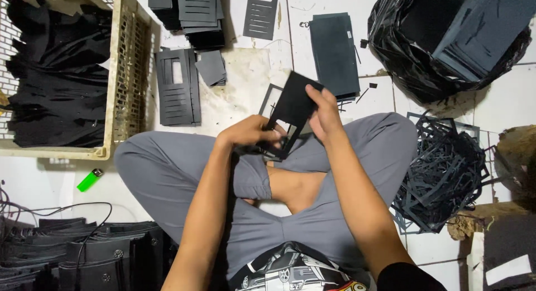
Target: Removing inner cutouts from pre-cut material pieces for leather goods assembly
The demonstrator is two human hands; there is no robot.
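A person sits cross-legged on a white tiled floor (502,101), and both hands meet just above the knees on one black cut-out sheet (293,104). The left hand (248,132) grips the sheet's lower edge: its fingers (273,136) are curled closed around the slotted lower part, where narrow strips and a window opening show. The right hand (324,115) holds the sheet from the right side; its fingers are bent behind the sheet and mostly hidden, while the thumb (314,95) lies pressed flat on the front face, so the hand is pinched shut on the piece. The sheet is tilted, its upper corner pointing away from the person.

Taking this sheet as the landmark: directly behind it on the floor lies a dark rectangular stack of sheets (335,53). To its left lies a slotted black panel (177,87), and further left stands a cream plastic crate (131,73) filled with black material. Up and to its right sits a black plastic bag (441,39) holding more dark sheets. To its lower right, beside the person's knee, lies a tangled heap of black offcut frames (444,176). Far to its lower left a green lighter (90,180) rests on the floor, with finished black pieces (100,254) stacked below that.
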